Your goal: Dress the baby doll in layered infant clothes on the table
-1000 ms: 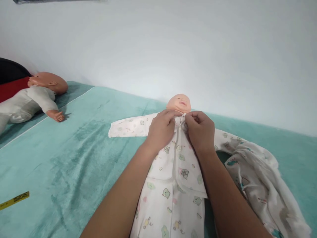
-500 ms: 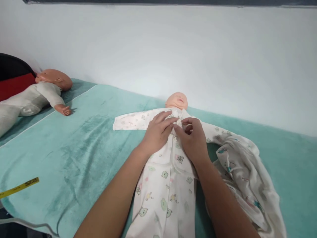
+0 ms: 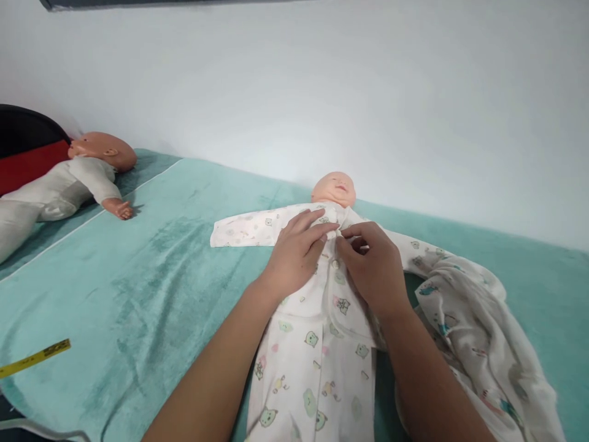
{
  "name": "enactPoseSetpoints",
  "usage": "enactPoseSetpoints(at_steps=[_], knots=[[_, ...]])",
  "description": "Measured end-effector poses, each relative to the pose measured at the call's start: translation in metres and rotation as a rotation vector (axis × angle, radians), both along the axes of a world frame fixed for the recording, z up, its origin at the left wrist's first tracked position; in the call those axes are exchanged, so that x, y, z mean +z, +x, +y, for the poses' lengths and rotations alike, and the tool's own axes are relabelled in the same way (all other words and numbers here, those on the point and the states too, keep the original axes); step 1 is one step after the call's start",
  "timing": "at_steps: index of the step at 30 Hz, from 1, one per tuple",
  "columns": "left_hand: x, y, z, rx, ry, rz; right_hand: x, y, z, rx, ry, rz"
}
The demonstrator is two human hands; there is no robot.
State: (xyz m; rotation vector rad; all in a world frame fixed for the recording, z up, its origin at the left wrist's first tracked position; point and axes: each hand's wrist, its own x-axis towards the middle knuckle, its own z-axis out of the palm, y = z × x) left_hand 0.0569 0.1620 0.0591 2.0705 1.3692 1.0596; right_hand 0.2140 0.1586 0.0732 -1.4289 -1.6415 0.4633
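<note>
A baby doll (image 3: pixel 334 189) lies on its back, head toward the wall. It wears a white printed baby shirt (image 3: pixel 341 307) with long sleeves, above matching pants (image 3: pixel 299 374). My left hand (image 3: pixel 294 255) rests on the chest with its fingers stretched out, thumb and index beside the front opening. Just across from it, my right hand (image 3: pixel 375 264) has thumb and index finger pinched at the shirt's front edge near the collar. The exact bit of fabric or fastener between those fingertips is hidden.
A crumpled white printed cloth (image 3: pixel 483 344) lies to the right, against the sleeve. At far left a second doll (image 3: pixel 87 178) in white lies beside a red and black item (image 3: pixel 34 153). Yellow tape (image 3: pixel 37 357) crosses the near left edge of the teal-covered table (image 3: pixel 151 294).
The view has shifted slightly, so the doll and cloth sit a little further right. Both hands stay at the upper chest in nearly the same pose.
</note>
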Motion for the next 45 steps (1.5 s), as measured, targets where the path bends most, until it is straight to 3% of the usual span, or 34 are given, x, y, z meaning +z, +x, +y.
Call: enactPoseSetpoints(at_steps=[13,27,38,45], knots=[[0.001,-0.001,0.001,0.009,0.018,-0.025,0.002,0.003,0.002,-0.06,-0.084,0.114],[0.001,-0.002,-0.001,-0.022,0.009,0.045,0.0,0.001,0.003,-0.008,-0.116,0.203],[0.002,0.0,-0.001,-0.038,-0.04,0.07,-0.005,-0.001,0.008,-0.127,-0.06,0.239],[0.01,-0.008,-0.001,-0.099,-0.069,-0.058,-0.012,0.002,0.007,-0.22,-0.079,0.399]])
